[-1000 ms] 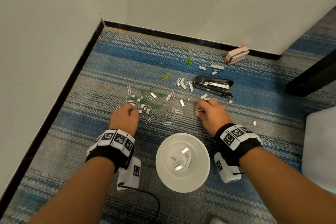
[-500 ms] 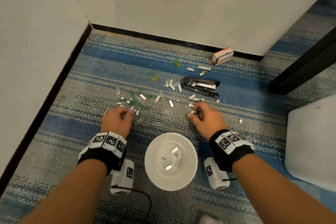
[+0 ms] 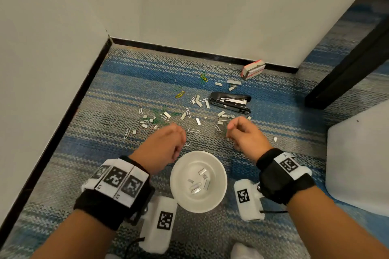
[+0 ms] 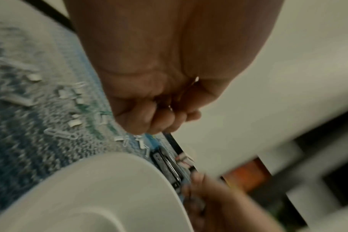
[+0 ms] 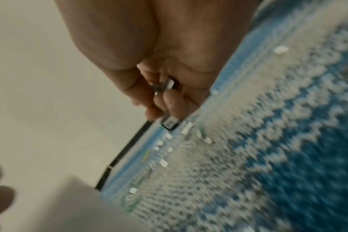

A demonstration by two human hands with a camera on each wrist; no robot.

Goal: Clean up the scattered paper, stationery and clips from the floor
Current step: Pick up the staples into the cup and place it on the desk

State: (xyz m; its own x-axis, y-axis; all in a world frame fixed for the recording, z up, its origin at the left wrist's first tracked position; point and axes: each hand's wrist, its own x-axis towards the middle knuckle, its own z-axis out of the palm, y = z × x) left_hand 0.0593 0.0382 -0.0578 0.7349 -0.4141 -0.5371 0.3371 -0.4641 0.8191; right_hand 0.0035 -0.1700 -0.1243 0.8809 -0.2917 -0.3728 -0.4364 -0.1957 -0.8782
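Observation:
A white bowl [image 3: 175,181] sits on the striped carpet between my wrists, with several staple strips [image 3: 195,190] lying in it. My left hand [image 3: 179,143] hovers just off its upper left rim, fingers curled. The left wrist view shows this left hand [image 4: 169,119] fisted round thin glinting metal pieces [image 4: 196,78]. My right hand [image 3: 230,132], lifted off the carpet to the bowl's upper right, pinches staple strips [image 5: 168,85] inside its curled fingers [image 5: 173,103]. Loose paper clips [image 3: 193,130] and staple strips [image 3: 197,121] lie scattered beyond both hands.
A black stapler [image 3: 230,101] lies open beyond my right hand, and a red and white staple box [image 3: 252,69] rests against the black skirting board [image 3: 189,51]. Walls close the left and far sides. A white block [image 3: 357,164] and a dark upright [image 3: 347,69] stand at the right.
Both hands have risen off the carpet and drawn back toward the bowl. The left hand has shifted right, to the bowl's rim.

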